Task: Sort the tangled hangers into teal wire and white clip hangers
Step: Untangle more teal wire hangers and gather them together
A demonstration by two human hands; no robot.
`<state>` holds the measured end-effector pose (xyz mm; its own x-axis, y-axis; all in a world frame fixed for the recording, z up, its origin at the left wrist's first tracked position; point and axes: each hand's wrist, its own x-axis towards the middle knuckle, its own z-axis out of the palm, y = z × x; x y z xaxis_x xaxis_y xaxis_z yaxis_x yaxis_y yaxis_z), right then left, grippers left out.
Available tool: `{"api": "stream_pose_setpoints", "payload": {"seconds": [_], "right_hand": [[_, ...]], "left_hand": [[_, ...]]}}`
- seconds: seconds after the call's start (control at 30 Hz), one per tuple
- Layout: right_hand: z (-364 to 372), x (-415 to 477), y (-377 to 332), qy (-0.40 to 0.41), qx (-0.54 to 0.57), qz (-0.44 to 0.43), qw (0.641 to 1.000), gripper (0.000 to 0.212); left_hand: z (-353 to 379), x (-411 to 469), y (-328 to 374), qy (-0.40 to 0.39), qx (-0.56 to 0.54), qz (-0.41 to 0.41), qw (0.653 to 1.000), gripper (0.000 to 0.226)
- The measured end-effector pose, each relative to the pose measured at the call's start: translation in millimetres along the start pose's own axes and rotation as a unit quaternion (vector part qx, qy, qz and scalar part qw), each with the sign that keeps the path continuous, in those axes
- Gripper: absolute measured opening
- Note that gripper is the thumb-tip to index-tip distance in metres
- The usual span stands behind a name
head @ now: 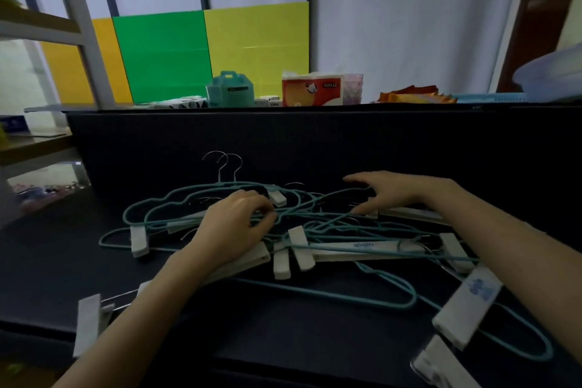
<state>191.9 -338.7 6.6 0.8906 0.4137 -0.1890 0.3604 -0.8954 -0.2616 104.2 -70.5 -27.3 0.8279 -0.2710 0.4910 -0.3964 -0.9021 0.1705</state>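
A tangled heap of hangers lies on the dark table (pixel 47 264). Several teal wire hangers (pixel 163 201) loop through several white clip hangers (pixel 356 250). My left hand (pixel 234 224) rests on the middle of the heap, its fingers curled round teal wires. My right hand (pixel 390 190) reaches over the heap's far right side with fingers spread and straight, fingertips touching a teal wire. Two metal hooks (pixel 226 164) stick up at the back of the heap. More white clips (pixel 466 305) lie at the near right, and one white clip (pixel 89 321) at the near left.
A dark raised panel (pixel 315 142) stands behind the heap. On the shelf above it sit a teal box (pixel 230 90), a tissue pack (pixel 311 90), orange wrappers (pixel 412 94) and coloured boards (pixel 201 50). A shelf frame (pixel 82 28) stands at the left.
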Motion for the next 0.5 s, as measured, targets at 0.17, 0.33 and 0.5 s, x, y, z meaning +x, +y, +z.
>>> {"api": "stream_pose_setpoints", "payload": {"seconds": [0.17, 0.33, 0.5], "right_hand": [[-5, 14, 8, -0.081, 0.042, 0.024, 0.996, 0.085], [-9, 22, 1, -0.069, -0.015, 0.025, 0.997, 0.091], [-23, 6, -15, -0.007, -0.016, 0.002, 1.0, 0.094]], "left_hand": [[-1, 11, -10, 0.0, 0.003, 0.015, 1.0, 0.025], [-10, 10, -25, -0.019, 0.018, 0.014, 1.0, 0.028], [-26, 5, -49, -0.024, 0.038, 0.009, 0.999, 0.032]]}}
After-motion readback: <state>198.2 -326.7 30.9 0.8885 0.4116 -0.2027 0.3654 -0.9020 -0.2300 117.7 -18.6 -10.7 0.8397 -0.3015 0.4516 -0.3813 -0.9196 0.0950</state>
